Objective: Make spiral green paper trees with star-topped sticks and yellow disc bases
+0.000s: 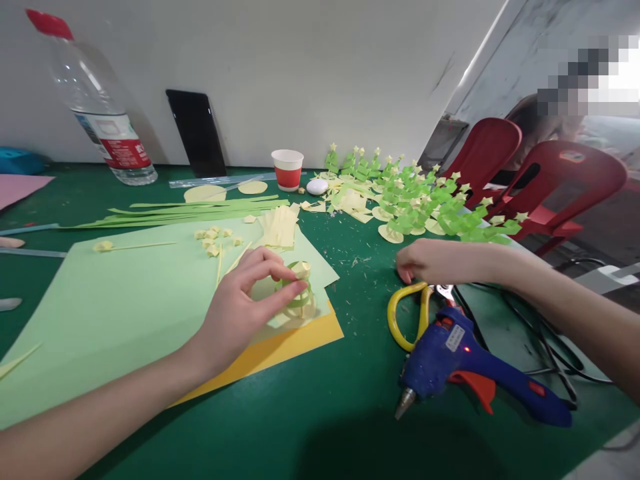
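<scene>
My left hand (240, 300) pinches a pale yellow paper star (301, 269) between thumb and fingertips. The star sits at the top of a small curled green paper tree (300, 295) on a pale round base, which stands over the light green sheet. Beyond a yellow-handled tool (394, 320), my right hand (433, 261) is low over the table with its fingers curled in; whatever they hold is hidden. Closer to me lies a blue glue gun (440, 353) with a red light on and its nozzle pointing toward me. Several loose paper stars (213, 241) rest on the light green sheet (145, 287).
Rows of finished-looking green paper trees (425, 200) stand at the back right. A paper cup (289, 175), a bottle (113, 127), a phone (197, 133) and green strips (190, 212) are farther back. Black cables (540, 327) run at the right. A person sits beyond red chairs (575, 173).
</scene>
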Demonstrator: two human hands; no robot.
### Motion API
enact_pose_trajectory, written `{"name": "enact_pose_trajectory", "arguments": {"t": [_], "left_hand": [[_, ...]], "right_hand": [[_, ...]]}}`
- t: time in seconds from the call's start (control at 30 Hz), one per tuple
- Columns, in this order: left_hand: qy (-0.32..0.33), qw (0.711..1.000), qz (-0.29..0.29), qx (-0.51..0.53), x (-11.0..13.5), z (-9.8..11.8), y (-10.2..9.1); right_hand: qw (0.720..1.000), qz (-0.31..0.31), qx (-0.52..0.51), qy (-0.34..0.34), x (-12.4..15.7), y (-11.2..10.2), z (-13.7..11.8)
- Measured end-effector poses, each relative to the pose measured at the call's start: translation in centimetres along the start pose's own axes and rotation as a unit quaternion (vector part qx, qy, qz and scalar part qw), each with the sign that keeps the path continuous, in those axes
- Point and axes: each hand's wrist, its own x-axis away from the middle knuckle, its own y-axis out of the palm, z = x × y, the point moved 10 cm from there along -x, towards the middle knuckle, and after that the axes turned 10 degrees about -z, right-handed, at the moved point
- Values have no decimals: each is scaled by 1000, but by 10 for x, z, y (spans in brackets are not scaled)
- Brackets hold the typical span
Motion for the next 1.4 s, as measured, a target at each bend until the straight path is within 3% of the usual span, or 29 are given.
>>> {"name": "enact_pose_trajectory", "arguments": {"t": [0.13, 0.3, 0.43, 0.57, 0.7, 0.83, 0.97, 1.4], "left_hand": [[-10, 1000, 3, 5, -1, 0, -1], [-11, 1000, -3, 1, -3, -1, 0], [-7, 1000, 4, 0, -1, -2, -1], [-6, 1000, 3, 9, -1, -1, 0], [-10, 1000, 5, 13, -2, -1, 0], [-4, 1000, 7, 4, -2, -1, -1], [-1, 1000, 10, -5, -1, -1, -2], [0, 1000, 1, 9, -2, -2, 0]], "right_hand": [[999, 31, -10, 12, 4, -8, -4], [998, -40, -43, 2, 4, 1, -12], [999, -11, -48, -21, 8, -7, -19], [996, -42, -72, -34, 9, 3, -23], [995, 18, -84, -46, 8, -5, -28], [992, -27, -97, -75, -1, 2, -38], [993, 21, -93, -72, -11, -9, -38], [992, 47, -112, -40, -38, -20, -34]]}}
